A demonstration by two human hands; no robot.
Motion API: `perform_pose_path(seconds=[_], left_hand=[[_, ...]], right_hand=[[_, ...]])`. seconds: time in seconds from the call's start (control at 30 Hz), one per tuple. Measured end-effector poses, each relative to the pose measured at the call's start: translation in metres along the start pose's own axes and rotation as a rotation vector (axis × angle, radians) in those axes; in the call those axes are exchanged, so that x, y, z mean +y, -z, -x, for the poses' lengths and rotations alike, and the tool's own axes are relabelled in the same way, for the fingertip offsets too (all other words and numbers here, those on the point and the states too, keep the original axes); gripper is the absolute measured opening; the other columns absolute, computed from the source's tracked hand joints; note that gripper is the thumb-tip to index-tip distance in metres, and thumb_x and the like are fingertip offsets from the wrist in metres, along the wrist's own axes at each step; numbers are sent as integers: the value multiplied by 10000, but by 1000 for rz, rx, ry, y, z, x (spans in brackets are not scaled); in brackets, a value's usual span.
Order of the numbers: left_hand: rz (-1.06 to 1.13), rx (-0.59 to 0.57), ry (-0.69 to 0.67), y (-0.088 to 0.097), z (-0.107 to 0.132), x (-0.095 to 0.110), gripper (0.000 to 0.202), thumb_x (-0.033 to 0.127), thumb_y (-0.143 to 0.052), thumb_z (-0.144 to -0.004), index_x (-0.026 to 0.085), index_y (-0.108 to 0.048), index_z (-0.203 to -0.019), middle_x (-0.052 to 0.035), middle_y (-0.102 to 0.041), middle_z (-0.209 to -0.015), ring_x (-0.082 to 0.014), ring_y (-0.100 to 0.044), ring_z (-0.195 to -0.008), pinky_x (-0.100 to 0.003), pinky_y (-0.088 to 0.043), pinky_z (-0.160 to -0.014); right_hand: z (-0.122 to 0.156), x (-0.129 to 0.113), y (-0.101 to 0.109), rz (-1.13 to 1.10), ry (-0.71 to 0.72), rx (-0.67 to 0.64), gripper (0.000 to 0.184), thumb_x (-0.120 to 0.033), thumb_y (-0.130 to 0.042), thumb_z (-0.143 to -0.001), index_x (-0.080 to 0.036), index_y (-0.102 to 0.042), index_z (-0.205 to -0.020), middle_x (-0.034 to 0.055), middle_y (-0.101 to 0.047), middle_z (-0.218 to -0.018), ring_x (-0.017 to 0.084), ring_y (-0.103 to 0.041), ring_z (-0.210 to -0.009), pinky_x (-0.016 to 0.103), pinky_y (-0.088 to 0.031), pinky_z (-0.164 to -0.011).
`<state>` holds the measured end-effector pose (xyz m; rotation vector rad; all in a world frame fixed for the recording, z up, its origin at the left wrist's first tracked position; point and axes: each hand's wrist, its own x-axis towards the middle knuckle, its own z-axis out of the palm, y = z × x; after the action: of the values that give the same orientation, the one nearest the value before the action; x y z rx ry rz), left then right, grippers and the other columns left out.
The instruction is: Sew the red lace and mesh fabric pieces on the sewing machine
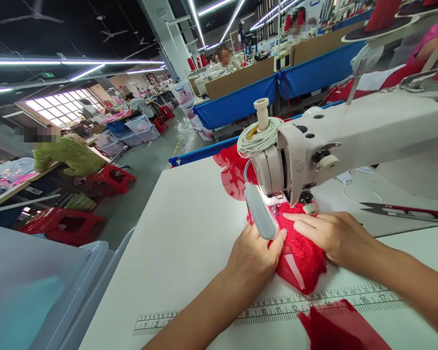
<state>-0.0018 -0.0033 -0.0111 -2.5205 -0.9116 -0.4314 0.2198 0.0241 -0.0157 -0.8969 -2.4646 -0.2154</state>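
Under the head of a white sewing machine (273,170) lies a piece of red lace fabric (299,243), with a smooth sheer part and a pale strip near its lower edge. My left hand (253,255) is at the fabric's left edge, thumb on top; its other fingers are partly hidden behind a grey clip-on lamp (261,211). From the right, my right hand (332,236) rests on the lace, index finger stretched towards the presser foot (276,209). More sheer red fabric (235,172) spreads out behind the needle area.
A printed ruler (264,311) runs along the table front, beside folded red fabric (341,328). Thread snips (405,212) lie at right. A plastic bin (95,272) and red stools (63,226) stand left. A person in green (71,155) sits at another table.
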Motion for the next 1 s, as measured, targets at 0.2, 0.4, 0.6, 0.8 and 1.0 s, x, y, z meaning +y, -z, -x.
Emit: perform_pose_path(seconds=[0.2, 0.4, 0.6, 0.8, 1.0], left_hand=[[0, -100, 26, 3, -3, -2, 287, 52, -472, -928, 118, -648, -1146, -122, -688, -864, -237, -648, -809, -318, -509, -587], [42, -107, 37, 4, -7, -6, 247, 37, -464, -931, 110, -656, -1067, -89, -661, -788, -227, -637, -806, -333, -513, -653], [-29, -106, 34, 5, -10, -4, 313, -6, -406, -917, 104, -649, -1081, -110, -682, -906, -204, -621, -787, -298, -437, -576], [-95, -51, 1, 7, -8, -1, 295, 3, -428, -905, 115, -662, -1046, -82, -666, -806, -192, -590, -700, -296, -369, -531], [-74, 42, 18, 6, -9, -3, 302, 0, -432, -887, 145, -668, -1005, -70, -680, -814, -162, -523, -612, -298, -357, -545]], right_hand=[[0, 3, -3, -42, -42, -74, 282, -28, -365, -849, -215, -564, -778, 15, -637, -683, 149, -506, -529, 298, -274, -462], [-1, 4, -2, -31, -110, -140, 248, -24, -388, -778, -225, -533, -762, -3, -615, -652, 145, -454, -487, 305, -229, -459], [1, 11, -3, -95, -16, -58, 283, -34, -378, -808, -218, -591, -834, 13, -648, -699, 147, -494, -545, 291, -268, -484], [6, 10, -10, -105, 18, 64, 319, -43, -320, -900, -214, -510, -709, -3, -583, -657, 130, -412, -529, 285, -248, -487], [9, 8, -16, -87, -32, 46, 284, -29, -333, -874, -220, -487, -730, -2, -585, -701, 136, -419, -561, 300, -240, -502]])
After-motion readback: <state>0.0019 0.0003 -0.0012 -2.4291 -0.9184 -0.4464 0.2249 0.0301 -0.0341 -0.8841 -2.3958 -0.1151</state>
